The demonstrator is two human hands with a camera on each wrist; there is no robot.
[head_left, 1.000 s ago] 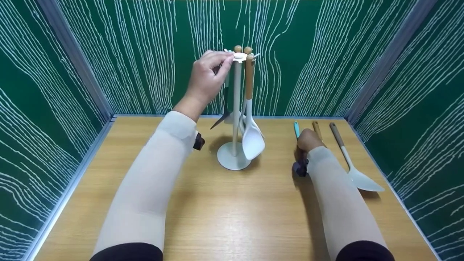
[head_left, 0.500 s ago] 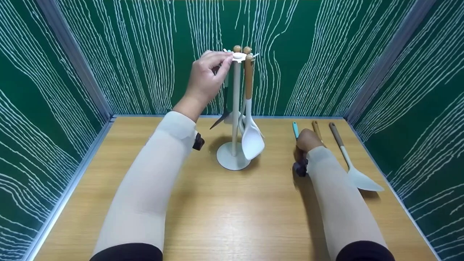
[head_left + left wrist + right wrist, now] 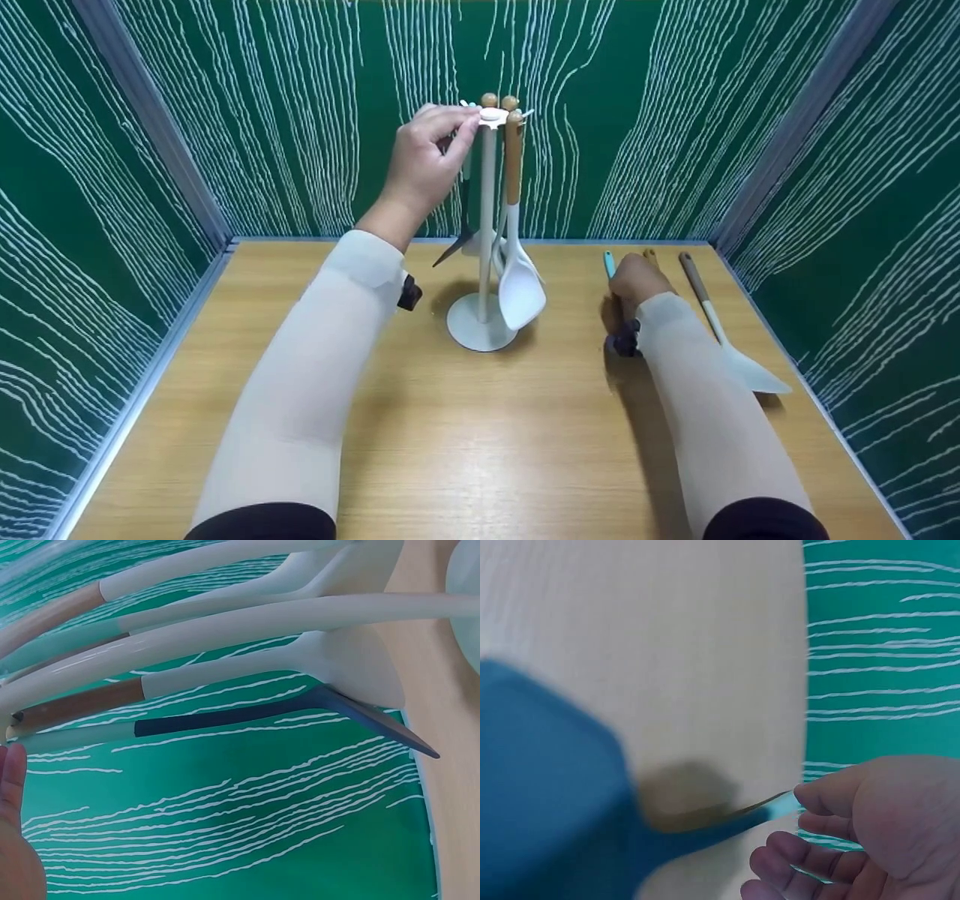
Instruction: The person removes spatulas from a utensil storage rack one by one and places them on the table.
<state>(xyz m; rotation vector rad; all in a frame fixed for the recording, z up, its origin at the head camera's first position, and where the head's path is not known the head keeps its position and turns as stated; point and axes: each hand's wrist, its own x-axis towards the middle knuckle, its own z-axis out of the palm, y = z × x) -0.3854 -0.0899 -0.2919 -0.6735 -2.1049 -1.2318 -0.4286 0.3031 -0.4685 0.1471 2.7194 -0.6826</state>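
Observation:
In the head view, my left hand [image 3: 429, 154] pinches the white top of a utensil stand [image 3: 486, 225] between thumb and fingers. Several utensils hang from it, among them a white spoon [image 3: 523, 292] with a wooden handle and a dark-bladed spatula [image 3: 322, 699] with a pale green handle. Over at the right, my right hand [image 3: 641, 281] grips a spatula by its turquoise handle [image 3: 609, 264]. Its broad blue blade [image 3: 551, 787] appears blurred in the right wrist view, while my arm hides it from the head camera. Thumb and curled fingers lie about the handle.
Right of my right hand lie a pale turner [image 3: 750, 371] with a grey-brown handle and another utensil showing a brown handle end [image 3: 650, 257]. Green walls with white lines [image 3: 300, 112] enclose the wooden table [image 3: 480, 450] at the back and sides.
My right hand has moved slightly away from me, up along the turquoise handle. My left hand stays at the top of the stand, and the hanging utensils keep their places.

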